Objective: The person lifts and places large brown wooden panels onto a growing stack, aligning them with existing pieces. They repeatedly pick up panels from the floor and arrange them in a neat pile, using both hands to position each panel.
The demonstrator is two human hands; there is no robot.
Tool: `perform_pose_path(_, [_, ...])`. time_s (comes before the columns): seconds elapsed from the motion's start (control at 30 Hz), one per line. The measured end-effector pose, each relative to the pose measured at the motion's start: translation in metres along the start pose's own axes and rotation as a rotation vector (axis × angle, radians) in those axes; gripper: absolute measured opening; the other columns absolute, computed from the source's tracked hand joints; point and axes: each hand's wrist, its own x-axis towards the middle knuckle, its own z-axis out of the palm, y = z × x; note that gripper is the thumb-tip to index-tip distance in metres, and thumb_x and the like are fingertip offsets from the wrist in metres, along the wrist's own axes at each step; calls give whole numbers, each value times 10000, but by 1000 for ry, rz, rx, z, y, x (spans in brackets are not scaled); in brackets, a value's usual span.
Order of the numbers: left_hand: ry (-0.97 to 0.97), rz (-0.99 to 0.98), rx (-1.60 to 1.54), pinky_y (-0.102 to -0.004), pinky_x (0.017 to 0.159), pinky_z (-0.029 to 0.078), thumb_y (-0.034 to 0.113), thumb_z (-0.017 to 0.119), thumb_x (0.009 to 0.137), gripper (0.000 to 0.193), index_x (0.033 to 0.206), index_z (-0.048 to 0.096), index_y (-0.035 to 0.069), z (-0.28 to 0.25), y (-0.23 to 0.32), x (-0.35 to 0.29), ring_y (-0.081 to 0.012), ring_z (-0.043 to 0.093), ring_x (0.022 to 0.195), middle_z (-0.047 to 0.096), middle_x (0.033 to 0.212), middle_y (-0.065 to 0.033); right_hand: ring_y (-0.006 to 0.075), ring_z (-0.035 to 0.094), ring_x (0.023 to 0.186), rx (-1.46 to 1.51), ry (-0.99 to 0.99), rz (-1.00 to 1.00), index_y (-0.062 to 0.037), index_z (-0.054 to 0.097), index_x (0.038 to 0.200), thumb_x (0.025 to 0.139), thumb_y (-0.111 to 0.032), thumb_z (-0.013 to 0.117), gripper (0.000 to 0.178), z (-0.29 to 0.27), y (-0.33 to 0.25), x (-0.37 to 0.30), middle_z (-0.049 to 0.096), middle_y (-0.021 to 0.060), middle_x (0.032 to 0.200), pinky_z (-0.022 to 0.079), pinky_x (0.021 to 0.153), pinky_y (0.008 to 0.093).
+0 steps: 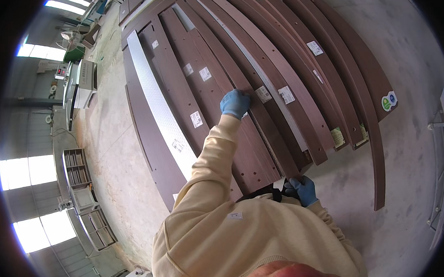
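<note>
Long dark-brown wood-grain boards lie side by side, stretching away from my body. My left hand (235,103), in a blue glove, is closed over the edge of one narrow brown board (269,125) about midway along it. At that board's near end, close to my waist, my right hand (305,190), gloved in blue with a dark palm, has its fingers curled at the end. Its fingertips are partly hidden. Left of the narrow board is a wider brown panel (223,114) with drilled holes and white labels. Farther left runs a white patterned strip (159,106).
More curved-looking brown boards (329,69) lie to the right, one long strip (378,180) jutting toward me. Concrete floor (108,128) shows on the left. A shelf rack (77,167) and a white machine cabinet (85,83) stand along the left wall.
</note>
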Motion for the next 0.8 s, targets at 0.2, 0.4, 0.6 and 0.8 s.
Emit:
perform_pose_path(0.2, [342,305,67,-523,868,573,391,722,901,379,1149,771,108,-19,12,-2,-410,736,947,770,1024,-195,267,747,746,118,65,-20,70,666,1181,987,-119,721,276,-5,34,22,758,164,933,622,652,389])
perform_pose_path(0.4, [161,347,238,-600,1237,246,650,615,942,873,1575,434,76,37,-28,-14,-446,314,1544,380,1657,-235,268,771,809,135,90,-26,52,668,1190,1008,-220,711,330,-8,50,28,748,151,1010,606,652,368])
perform_pose_path(0.6, [167,333,333,-588,1303,58,739,486,974,1026,1658,255,9,58,-28,-19,-433,131,1623,217,1736,-245,313,785,968,167,143,18,53,606,1262,1060,-265,637,377,15,29,19,689,154,1209,609,675,345])
perform_pose_path(0.8, [208,373,307,-590,1302,55,739,484,977,1016,1671,243,37,62,-31,-13,-423,127,1628,206,1748,-222,339,759,1042,187,143,-28,35,557,1352,1081,-260,576,401,24,29,26,637,154,1332,626,778,377])
